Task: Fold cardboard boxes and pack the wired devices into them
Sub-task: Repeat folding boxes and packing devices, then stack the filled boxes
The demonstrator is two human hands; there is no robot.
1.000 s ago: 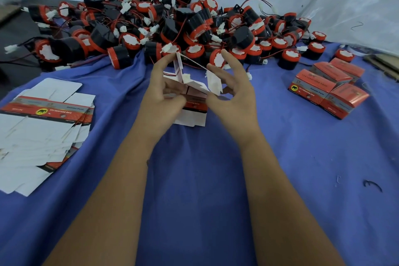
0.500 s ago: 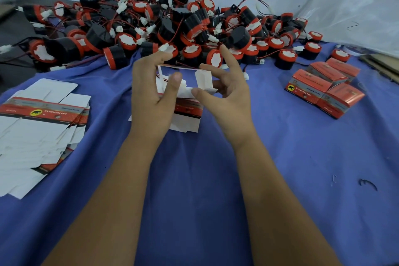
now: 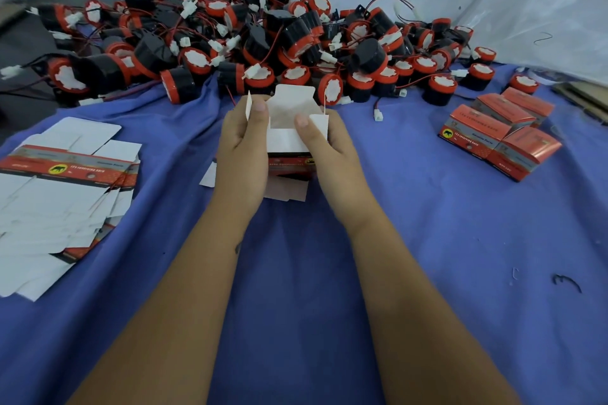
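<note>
A small red-and-white cardboard box [image 3: 289,141] stands opened up between my two hands, its white flaps pointing up. My left hand [image 3: 241,148] grips its left side with the thumb on the left flap. My right hand [image 3: 329,145] grips its right side, thumb pressing on the near inner flap. Behind it lies a big heap of black-and-red wired devices [image 3: 263,43] with white plugs. More flat box blanks lie under the held box.
A stack of flat box blanks [image 3: 62,187] lies at the left on the blue cloth [image 3: 427,240]. Three closed red boxes [image 3: 500,135] sit at the right. A loose white plug [image 3: 378,115] lies near the heap. Clear plastic sheeting [image 3: 543,10] hangs at back right.
The box has gone from a half-flat blank with splayed flaps to an opened square shape. Both hands have closed in on its sides and lowered slightly.
</note>
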